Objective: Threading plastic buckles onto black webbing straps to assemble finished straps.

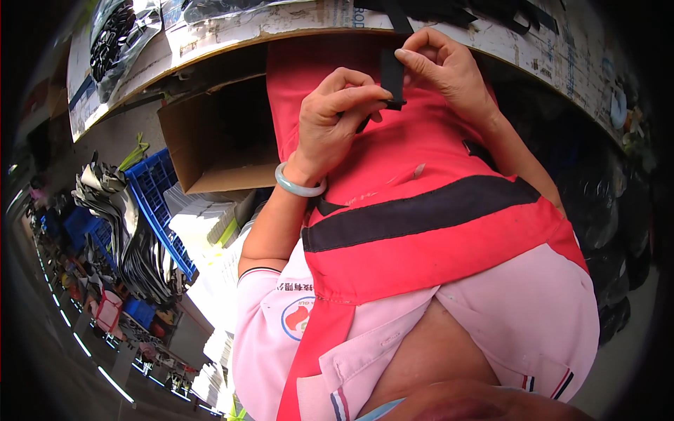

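Head view: we are observing the left hand [335,111] pinching a black strip [391,76] by its near end, the right hand [453,76] pinching its far right edge, fingertips closed, over the red apron [414,151].

The left hand [330,116] hides part of the black strip [392,70] near its lower end. By the left corner of the surface [210,38] the picture's top edge cuts off a clear bag [116,52], while under the near edge the cardboard box [182,147] is partly hidden, its inside too dark to tell. Well beyond that corner, the scattered goods [74,281] are small and blurred.
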### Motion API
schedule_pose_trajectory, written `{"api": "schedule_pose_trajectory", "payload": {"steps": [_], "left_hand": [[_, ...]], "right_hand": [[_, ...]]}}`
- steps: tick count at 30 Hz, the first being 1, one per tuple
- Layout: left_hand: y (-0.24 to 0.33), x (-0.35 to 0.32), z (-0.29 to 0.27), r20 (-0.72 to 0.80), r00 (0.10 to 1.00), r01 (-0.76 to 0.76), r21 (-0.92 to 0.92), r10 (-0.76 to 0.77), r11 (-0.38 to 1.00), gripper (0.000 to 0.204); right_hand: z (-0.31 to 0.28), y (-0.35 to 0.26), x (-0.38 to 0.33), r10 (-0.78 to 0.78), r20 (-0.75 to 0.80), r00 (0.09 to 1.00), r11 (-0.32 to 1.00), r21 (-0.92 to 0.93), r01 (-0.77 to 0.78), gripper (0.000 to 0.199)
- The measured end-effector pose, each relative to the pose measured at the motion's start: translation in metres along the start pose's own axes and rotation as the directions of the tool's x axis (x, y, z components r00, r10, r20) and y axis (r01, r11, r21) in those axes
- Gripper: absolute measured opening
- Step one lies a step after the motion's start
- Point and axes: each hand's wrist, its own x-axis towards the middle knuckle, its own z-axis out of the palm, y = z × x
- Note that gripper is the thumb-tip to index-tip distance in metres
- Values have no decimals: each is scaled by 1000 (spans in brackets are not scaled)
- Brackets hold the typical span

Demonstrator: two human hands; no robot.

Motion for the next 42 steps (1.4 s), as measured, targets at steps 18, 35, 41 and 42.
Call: {"api": "schedule_pose_trajectory", "payload": {"steps": [18,35,41,42], "left_hand": [[-2,-21,-5,-122,987,94,-95,-105,991,16],[-19,-13,-4,-122,862,454,-248,-492,856,22],[-16,-17,-16,43,827,562,-55,-560,826,19],[-13,-20,-20,35,826,563,-54,-562,825,19]], "right_hand": [[16,0,2,41,42,998,997,-62,-38,11],[36,9,1,-531,202,823,460,-747,479,12],[39,8,4,-512,163,843,567,-673,475,9],[41,8,5,-513,168,842,569,-668,480,9]]}}
